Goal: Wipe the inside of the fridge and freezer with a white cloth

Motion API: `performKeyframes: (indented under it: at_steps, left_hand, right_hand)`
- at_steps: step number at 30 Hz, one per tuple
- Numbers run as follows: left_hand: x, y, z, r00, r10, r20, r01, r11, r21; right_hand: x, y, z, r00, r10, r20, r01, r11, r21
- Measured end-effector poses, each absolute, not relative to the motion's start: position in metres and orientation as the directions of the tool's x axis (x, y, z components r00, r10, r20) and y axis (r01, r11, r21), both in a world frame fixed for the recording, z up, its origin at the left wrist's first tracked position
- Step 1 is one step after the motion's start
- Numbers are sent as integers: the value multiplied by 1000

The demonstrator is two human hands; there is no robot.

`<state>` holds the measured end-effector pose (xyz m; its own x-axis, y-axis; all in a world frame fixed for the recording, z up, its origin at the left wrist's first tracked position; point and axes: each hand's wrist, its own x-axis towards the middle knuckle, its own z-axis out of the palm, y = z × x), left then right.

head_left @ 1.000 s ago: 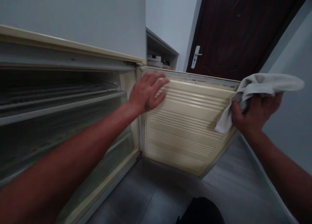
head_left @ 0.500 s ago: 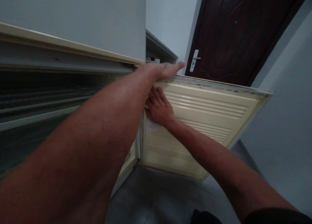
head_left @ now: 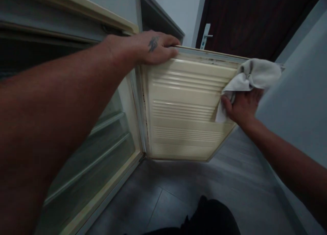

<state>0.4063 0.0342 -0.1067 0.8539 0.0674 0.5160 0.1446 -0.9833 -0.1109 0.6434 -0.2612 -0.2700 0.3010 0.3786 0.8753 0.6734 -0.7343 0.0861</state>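
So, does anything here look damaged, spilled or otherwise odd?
Yes: dark, uneven marks run along edges of the open, cream-coloured, ribbed door, at the hinge side and the top. Against the pale surface they look like grime or rust; I cannot tell which.

You face a dark brown door (head_left: 242, 20) with a pale handle (head_left: 205, 37), set beside a white wall (head_left: 176, 6). Left of it, you have an open-fronted shelf unit (head_left: 163, 11), its interior dark. Below you, the grey floor (head_left: 171, 201) shows a thin seam.
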Motion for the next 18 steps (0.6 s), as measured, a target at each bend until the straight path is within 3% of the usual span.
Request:
performKeyframes:
  at_steps: [3,6,9,12,14,15,16,17,18]
  left_hand:
    - [401,28,-111,864,64,500,142,-982,-121]
    - [404,24,-110,857,69,511,144,-984,-108]
    - [393,23,-113,829,82,552,149,-986,-77]
    - [348,11,-153,709,160,687,203,-979,18]
    - [302,-11,-216,408,270,872,219,-956,193]
    - [278,-28,-258,328,322,888,211,-941,263]
    - [255,-49,-304,323,440,838,195,-897,396]
    - [234,-72,-353,434,591,679,189,-797,573]
    - [216,-95,-401,571,719,396,237,-606,759]
  right_hand:
    - [601,-192,-267,169,513,842,829,-536,160]
    - [555,-133,-270,-70,589,805,938,-235,254]
    - [523,-99,-281,-265,592,761,943,-7,333]
    - [514,-90,-282,-403,602,689,899,120,420]
    - [516,-92,-271,-455,601,657,877,173,449]
    - [519,-94,-264,-450,590,670,881,175,439]
    - [522,-95,-258,-425,572,701,897,160,413]
    - [524,-95,-256,-389,550,739,915,138,378]
    - [525,-95,-260,-357,528,770,930,121,348]
